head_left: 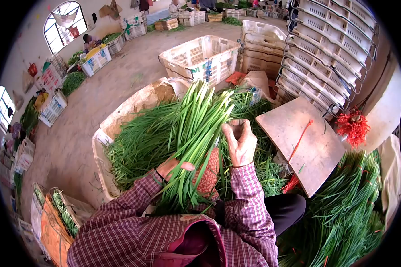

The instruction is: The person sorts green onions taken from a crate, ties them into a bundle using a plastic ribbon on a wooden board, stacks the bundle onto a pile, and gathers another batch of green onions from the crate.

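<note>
My left hand [173, 168] is wrapped round the lower part of a bunch of long green stalks [196, 120], whose pale ends point up and away. Just right of the bunch, my right hand [240, 141] has its fingers curled together near the stalks; whatever is between the fingertips is too small to make out. Under and behind the bunch, loose green leaves [140, 140] fill a wide crate [101, 162]. A patterned red cloth [209, 171] shows between my forearms.
To the right lies a flat board [300, 142] with a red tie [300, 140] on it. Tied green bundles [343, 213] lie beyond. Stacked white crates [325, 53], red ties [353, 128] and an open white crate [202, 58] stand ahead. People sit farther off.
</note>
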Demonstrator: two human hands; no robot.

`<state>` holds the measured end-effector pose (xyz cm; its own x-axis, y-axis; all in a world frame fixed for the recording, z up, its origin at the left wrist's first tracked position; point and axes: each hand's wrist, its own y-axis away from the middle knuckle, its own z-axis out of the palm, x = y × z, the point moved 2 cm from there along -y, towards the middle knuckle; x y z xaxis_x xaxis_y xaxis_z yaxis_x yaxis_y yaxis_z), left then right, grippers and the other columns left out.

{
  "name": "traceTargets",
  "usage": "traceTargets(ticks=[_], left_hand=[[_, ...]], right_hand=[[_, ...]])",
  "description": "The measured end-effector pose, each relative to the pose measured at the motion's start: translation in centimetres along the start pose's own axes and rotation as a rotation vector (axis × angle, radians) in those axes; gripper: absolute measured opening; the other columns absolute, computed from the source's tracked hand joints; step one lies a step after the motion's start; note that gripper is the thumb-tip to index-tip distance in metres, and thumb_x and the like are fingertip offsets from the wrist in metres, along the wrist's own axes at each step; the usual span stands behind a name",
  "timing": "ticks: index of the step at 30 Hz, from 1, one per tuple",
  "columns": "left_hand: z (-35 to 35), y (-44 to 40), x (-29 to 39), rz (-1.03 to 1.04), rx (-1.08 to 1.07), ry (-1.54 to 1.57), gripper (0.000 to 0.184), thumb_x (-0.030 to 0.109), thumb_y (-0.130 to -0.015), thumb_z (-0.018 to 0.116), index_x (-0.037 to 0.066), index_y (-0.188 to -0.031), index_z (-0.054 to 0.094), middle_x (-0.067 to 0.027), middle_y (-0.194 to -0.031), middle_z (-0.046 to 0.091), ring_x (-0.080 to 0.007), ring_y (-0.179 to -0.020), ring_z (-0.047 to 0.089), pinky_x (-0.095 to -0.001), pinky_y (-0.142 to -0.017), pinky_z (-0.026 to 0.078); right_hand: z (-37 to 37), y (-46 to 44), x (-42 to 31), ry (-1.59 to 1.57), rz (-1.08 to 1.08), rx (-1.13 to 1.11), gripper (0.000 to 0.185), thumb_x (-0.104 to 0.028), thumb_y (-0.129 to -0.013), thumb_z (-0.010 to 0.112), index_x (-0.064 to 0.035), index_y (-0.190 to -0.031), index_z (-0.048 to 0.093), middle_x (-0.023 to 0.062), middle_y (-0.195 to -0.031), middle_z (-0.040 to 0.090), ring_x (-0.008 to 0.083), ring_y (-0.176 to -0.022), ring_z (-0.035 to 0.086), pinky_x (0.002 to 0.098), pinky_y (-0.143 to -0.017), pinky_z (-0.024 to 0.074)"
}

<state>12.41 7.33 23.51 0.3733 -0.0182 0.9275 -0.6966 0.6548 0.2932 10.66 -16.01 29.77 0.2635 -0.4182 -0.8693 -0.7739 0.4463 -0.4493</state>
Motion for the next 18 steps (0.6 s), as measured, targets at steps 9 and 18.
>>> traceTargets(ticks=[9, 18], left_hand=[[-1.5, 0.1, -2.0, 0.079, 0.001, 0.064, 0.085, 0.027, -0.074, 0.073, 0.008, -0.146, 0.031, -0.0095, -0.138, 0.045, -0.0215, -0.125, 0.043, -0.0359, -0.106, 0.032], [-2.5, -0.5, -3.6, 0.119, -0.068, -0.111, 0.076, 0.019, -0.077, 0.074, 0.015, -0.143, 0.037, -0.0121, -0.145, 0.037, -0.0251, -0.132, 0.037, -0.0383, -0.110, 0.029]], right_hand=[[1.1, -0.2, 0.9, 0.119, -0.012, -0.006, 0.037, -0.024, -0.079, 0.075, 0.0023, -0.098, 0.057, 0.0114, -0.070, 0.067, 0.0196, -0.062, 0.066, 0.0306, -0.059, 0.0523], [0.1, -1.6, 0.1, 0.226, -0.109, -0.036, 0.038, -0.038, -0.081, 0.070, -0.0072, -0.101, 0.062, 0.0118, -0.073, 0.067, 0.0294, -0.068, 0.065, 0.0400, -0.065, 0.0502]])
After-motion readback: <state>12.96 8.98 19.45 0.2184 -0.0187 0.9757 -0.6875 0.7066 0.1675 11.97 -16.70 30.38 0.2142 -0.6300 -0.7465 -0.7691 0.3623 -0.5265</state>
